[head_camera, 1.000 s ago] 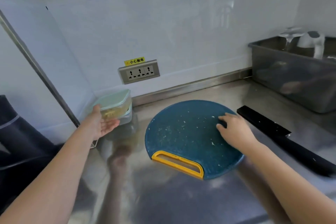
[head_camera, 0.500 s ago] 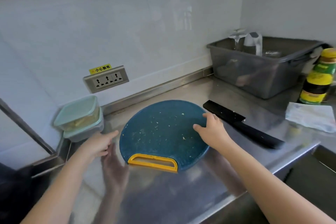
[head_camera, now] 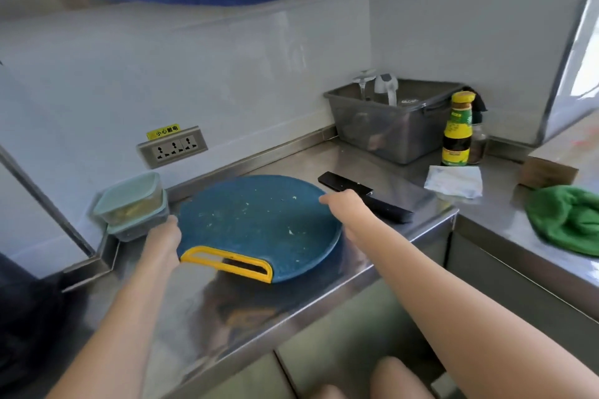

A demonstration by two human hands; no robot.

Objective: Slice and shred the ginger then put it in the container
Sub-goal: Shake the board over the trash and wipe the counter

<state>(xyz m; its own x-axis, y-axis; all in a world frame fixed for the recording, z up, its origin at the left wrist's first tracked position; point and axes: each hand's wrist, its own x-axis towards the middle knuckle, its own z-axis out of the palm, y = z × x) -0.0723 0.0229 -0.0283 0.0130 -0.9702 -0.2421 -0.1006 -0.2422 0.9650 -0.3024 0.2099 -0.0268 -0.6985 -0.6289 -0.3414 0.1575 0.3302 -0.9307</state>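
- Ginger [head_camera: 129, 211]: pale yellow shreds visible through the clear wall of the container [head_camera: 128, 193], lid on. Only crumbs on the board [head_camera: 259, 223]. Cutting judged done.
- Container: small rounded-square tub with a mint lid, stacked on a second tub [head_camera: 139, 230] at the back left corner of the desk [head_camera: 194, 308], just beside the board's left rim.
- Handling, ginger: light, damp, fibrous strands, likely to cling to skin and board. Best pinched loosely or scraped, not squeezed.
- Handling, container: light, thin, smooth plastic that probably slides on steel. Take by two opposite walls below the lid, not by the lid alone.
- Left grip [head_camera: 163, 241]: against the board's left rim, next to the end of the yellow handle. Blurred, so cannot tell whether clasping or only touching.
- Right grip [head_camera: 345, 209]: grasping the board's right rim, fingers laid over the top face.
- Board: round, stiff, blue speckled plastic with a matte pebbled face and a yellow loop handle toward the desk's front edge.
- Knife [head_camera: 366, 197]: black, flat on the desk just right of the board, partly behind the right grip.
- Desk: brushed steel, reflective, slick-looking.
- Back right: grey plastic bin [head_camera: 395, 133], dark sauce bottle [head_camera: 456, 133], white packet [head_camera: 453, 185]. Green cloth [head_camera: 567, 220], soft and crumpled, at the far right.
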